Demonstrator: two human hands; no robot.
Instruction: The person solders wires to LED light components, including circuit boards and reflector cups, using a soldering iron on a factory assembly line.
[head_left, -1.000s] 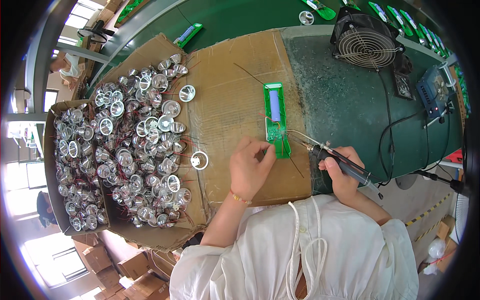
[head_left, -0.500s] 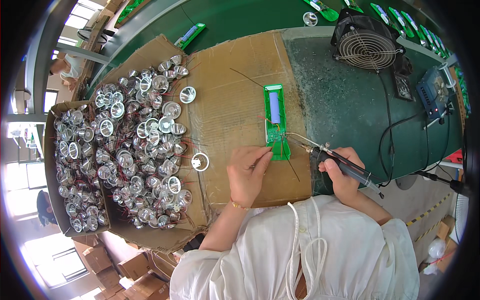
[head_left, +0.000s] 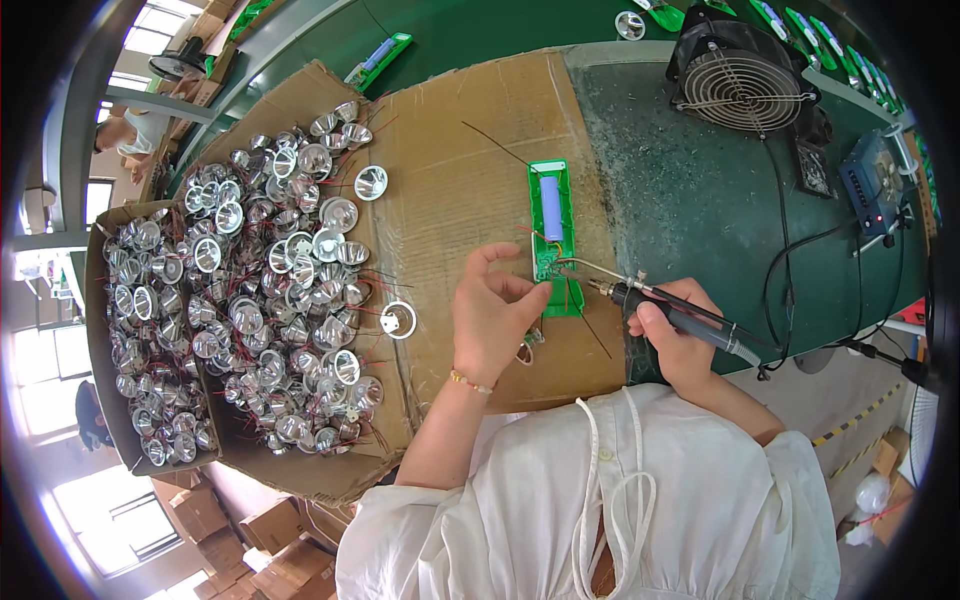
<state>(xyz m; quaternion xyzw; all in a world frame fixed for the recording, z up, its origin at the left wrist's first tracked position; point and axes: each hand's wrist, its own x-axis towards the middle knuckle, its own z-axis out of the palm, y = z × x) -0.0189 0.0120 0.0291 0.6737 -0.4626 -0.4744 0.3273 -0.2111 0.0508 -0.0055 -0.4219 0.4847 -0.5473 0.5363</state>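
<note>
A green plastic housing (head_left: 563, 300) lies on the cardboard, with a purple cylindrical battery (head_left: 551, 208) and a small green circuit board (head_left: 552, 262) inside. My left hand (head_left: 492, 312) is at the housing's lower left edge. Its index finger is raised and bent, while the thumb tip meets another finger beside the board; what they pinch is too small to make out. Below this hand, a small pale round part with wires (head_left: 530, 345) partly shows. My right hand (head_left: 680, 335) grips a soldering iron (head_left: 690, 322) with a thin curved metal tube, its front end over the board's right side.
Cardboard boxes full of silver reflector cups (head_left: 245, 315) stand at left. One loose white-rimmed ring (head_left: 398, 320) lies beside them. A black fan (head_left: 745, 90) and a blue soldering station (head_left: 870, 180), with cables, occupy the right bench. More green housings (head_left: 380, 60) lie beyond.
My left hand has lifted its index finger away from the thumb, uncovering the pale round part below. The soldering iron has shifted slightly; its tip is now drawn back from the board.
</note>
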